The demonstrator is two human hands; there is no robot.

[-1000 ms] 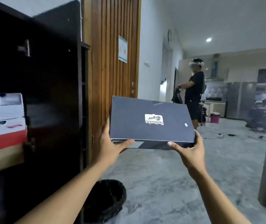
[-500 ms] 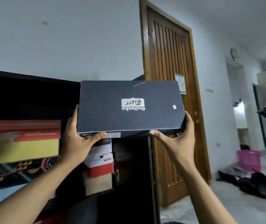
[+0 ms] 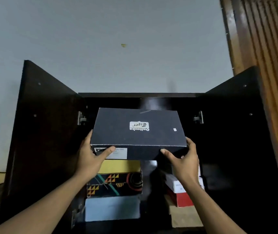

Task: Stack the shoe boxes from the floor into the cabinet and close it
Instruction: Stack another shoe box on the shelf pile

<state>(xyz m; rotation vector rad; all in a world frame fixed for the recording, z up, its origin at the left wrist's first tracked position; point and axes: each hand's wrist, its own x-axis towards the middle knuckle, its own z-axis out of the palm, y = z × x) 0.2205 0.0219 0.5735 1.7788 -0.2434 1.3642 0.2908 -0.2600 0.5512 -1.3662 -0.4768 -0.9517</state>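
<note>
Now the left hand and right hand grip the dark shoe box by its ends, before the open cabinet

seven shoe boxes: one dark box, left stack of three, right stack of three; two cabinet doors; two hands.

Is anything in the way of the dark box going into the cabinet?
Nothing visible is. The left door and right door stand open. The dark box, held by the left hand and right hand, is right above the yellow box on the left pile, under the cabinet top.
</note>
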